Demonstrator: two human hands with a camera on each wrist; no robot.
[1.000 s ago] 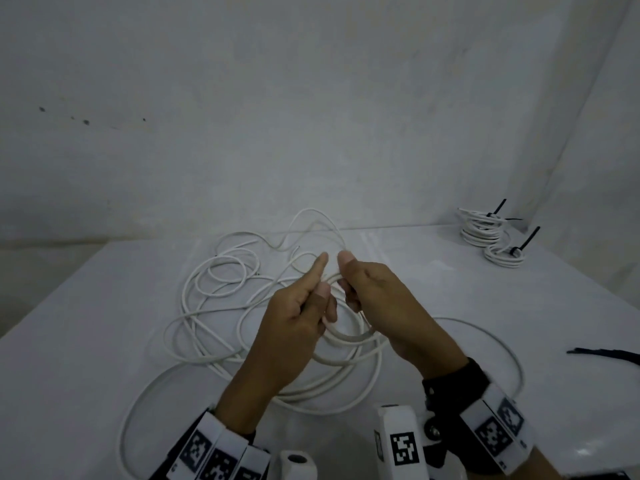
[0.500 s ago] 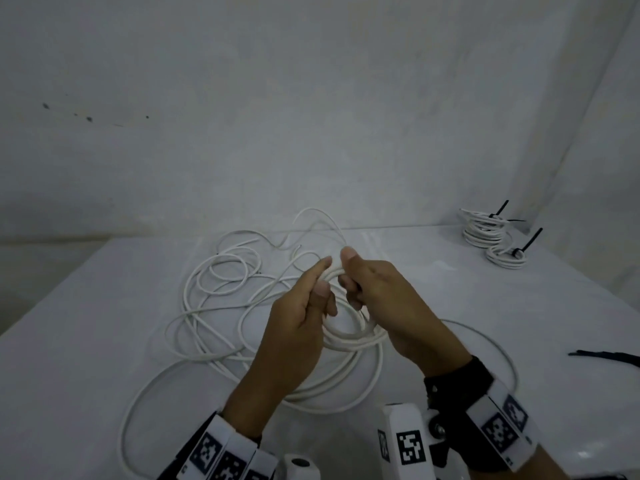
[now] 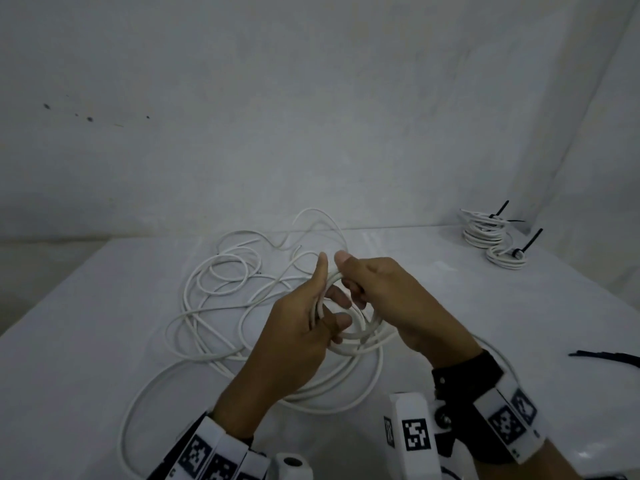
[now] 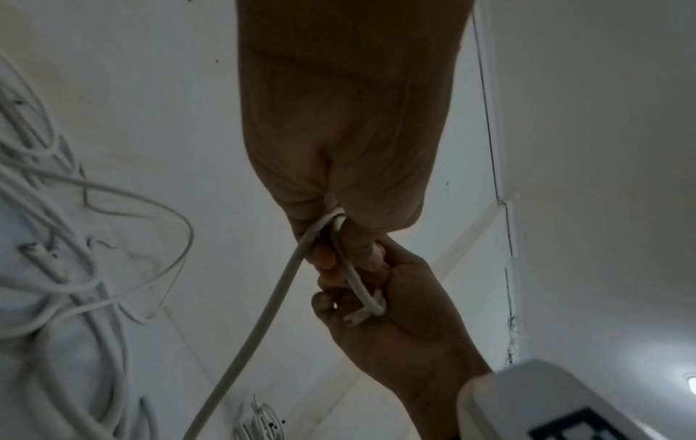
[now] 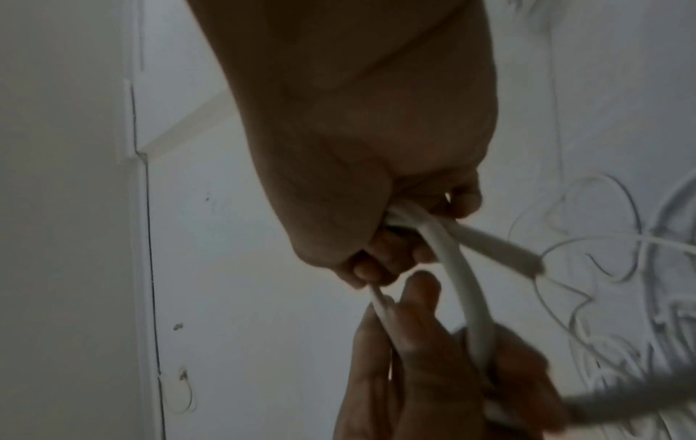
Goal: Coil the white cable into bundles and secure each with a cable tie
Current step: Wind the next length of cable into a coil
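1. The bench [image 3: 104, 341] carries the bulk of the white cable [image 3: 214, 282] — a loose sprawl of loops lying left of and beyond the hands, with one wide loop sweeping round under the wrists.
2. Two finished bundles [image 3: 485, 233] sit at the far right corner, each with a black tie sticking up; a spare black cable tie [image 3: 609, 356] lies on the bench to the right, well apart from the hands and nearer the right one.
3. The small coil [image 3: 356, 334] hangs between the two hands above the bench, its ring roughly facing the person.
4. The left hand [image 3: 298, 337] has its fingers [image 3: 337, 322] curled through the coil, thumb straight up against the strands — it holds the turns together.
5. The right hand [image 3: 391, 299] pinches the coil's top, fingers curled round it; the right wrist view is blurred, so it probably grips two strands.
6. The free cable feeds from the left, so the next turn likely comes in on the left hand's side.
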